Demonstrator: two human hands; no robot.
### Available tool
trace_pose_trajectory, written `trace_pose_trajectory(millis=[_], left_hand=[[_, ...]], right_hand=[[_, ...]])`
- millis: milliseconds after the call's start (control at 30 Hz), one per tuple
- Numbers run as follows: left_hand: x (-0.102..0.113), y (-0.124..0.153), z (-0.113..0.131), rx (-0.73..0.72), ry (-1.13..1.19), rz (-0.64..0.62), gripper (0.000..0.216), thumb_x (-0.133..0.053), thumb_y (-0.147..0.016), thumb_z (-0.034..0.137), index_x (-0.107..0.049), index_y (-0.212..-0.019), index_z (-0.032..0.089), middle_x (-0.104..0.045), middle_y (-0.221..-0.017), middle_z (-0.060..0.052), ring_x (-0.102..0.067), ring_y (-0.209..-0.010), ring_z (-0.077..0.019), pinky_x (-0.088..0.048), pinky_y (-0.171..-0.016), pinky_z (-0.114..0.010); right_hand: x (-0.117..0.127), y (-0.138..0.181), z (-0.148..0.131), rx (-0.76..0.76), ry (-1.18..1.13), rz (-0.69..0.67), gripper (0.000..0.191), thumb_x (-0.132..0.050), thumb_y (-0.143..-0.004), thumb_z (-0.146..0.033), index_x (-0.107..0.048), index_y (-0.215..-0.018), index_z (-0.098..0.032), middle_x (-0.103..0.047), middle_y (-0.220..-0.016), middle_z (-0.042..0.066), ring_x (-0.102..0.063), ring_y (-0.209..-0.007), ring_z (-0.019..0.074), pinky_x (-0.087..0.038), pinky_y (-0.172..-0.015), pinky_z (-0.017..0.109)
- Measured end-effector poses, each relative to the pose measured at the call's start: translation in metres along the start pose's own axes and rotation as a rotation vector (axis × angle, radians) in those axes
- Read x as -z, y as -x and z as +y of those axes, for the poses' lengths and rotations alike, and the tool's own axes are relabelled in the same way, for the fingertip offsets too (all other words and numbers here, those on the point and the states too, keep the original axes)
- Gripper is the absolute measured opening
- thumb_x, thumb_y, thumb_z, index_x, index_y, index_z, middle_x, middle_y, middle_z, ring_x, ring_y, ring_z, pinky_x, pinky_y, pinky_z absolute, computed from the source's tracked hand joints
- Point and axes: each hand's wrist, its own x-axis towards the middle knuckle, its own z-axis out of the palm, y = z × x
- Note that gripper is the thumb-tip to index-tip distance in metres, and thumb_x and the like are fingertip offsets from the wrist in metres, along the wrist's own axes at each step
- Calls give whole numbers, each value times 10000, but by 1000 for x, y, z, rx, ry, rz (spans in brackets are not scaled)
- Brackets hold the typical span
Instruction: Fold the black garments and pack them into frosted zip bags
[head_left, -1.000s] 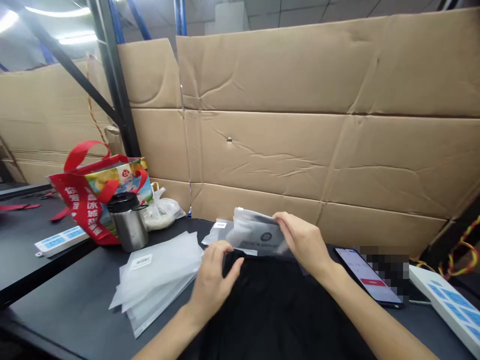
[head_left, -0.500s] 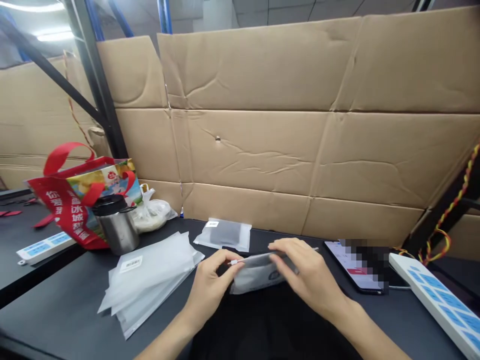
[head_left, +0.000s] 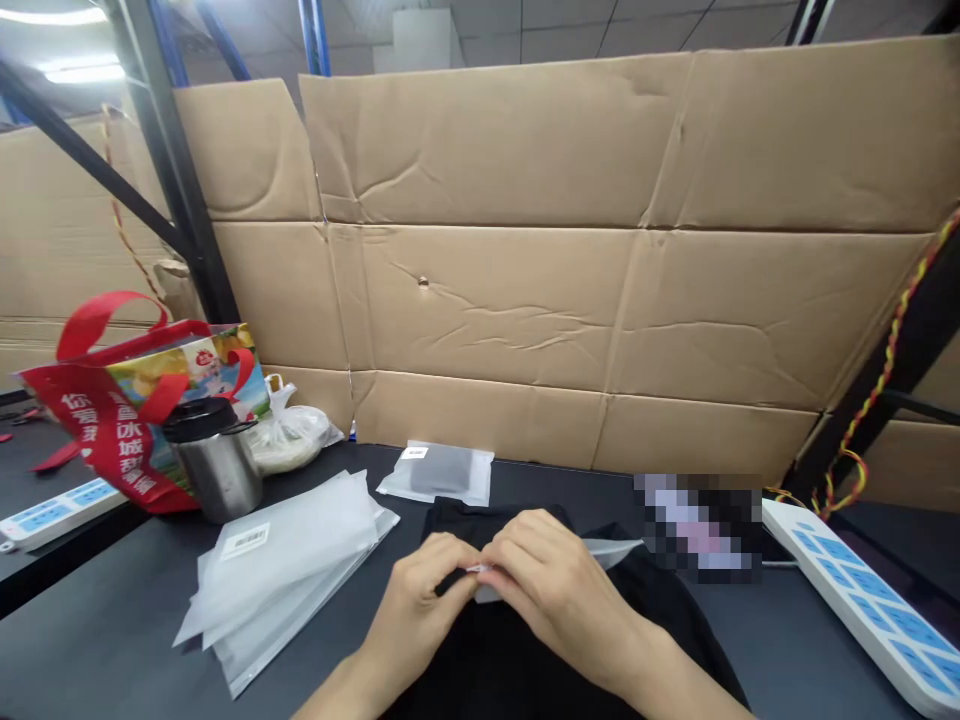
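- Along the far edge of the worktop (head_left: 112,640), a creased cardboard wall (head_left: 525,300) closes off your station.
- At the near edge, a black garment (head_left: 667,620) lies spread under your forearms.
- Toward the left edge, a fanned stack of empty bags (head_left: 285,560) lies flat. Behind it stand a red tote (head_left: 112,400) and a steel flask (head_left: 214,460).
- At the right edge, a white power strip (head_left: 862,590) runs toward the near corner.
- Just before the wall, one filled pouch (head_left: 439,473) rests by itself, apart from the garment.
- What has changed: a second ago you held the frosted bag (head_left: 611,548) up on end near the far edge. It has since come down and now lies low on the garment's far part. Your two hands have also drawn together until they touch, so the work is now at the bag's edge, not out in the air.
- Your right hand (head_left: 559,590) is curled over the bag, fingers bent down onto it, and it hides most of the bag. Only the right end of the bag shows.
- Your left hand (head_left: 416,595) is pinched tight on the bag's left end, thumb against fingertips.
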Motion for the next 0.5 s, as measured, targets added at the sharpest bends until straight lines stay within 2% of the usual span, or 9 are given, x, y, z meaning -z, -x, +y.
trace_pose_trajectory(millis=[100, 267, 400, 500], left_hand=[[7, -6, -3, -42, 3, 0, 157, -522, -927, 228, -666, -865, 220, -695, -835, -36, -621, -796, -194, -490, -724, -309], [10, -11, -6, -113, -27, 32, 124, -559, -911, 208, -665, -849, 225, -700, -840, -22, -625, -809, -191, -491, -751, -314], [11, -11, -7, -138, -76, 47, 98, -580, -900, 198, -662, -852, 224, -697, -839, -9, -624, -807, -183, -489, -739, -298], [11, -11, -6, -150, -95, 30, 90, -580, -902, 187, -654, -867, 224, -694, -845, -8, -618, -806, -182, -481, -736, -298]], right_hand=[[21, 15, 16, -58, 20, 3, 96, -498, -944, -200, -586, -903, -200, -647, -864, 30, -569, -814, 168, -444, -753, 320], [55, 56, 48, -210, 119, 29, 119, -478, -950, -248, -590, -913, -231, -657, -879, 31, -605, -827, 182, -478, -749, 326], [68, 75, 62, -270, 163, -5, 136, -457, -957, -268, -584, -918, -242, -657, -905, 31, -610, -855, 193, -492, -764, 340], [67, 74, 59, -267, 199, 18, 126, -507, -938, -299, -578, -1026, -244, -649, -979, 47, -597, -940, 216, -484, -828, 371]])
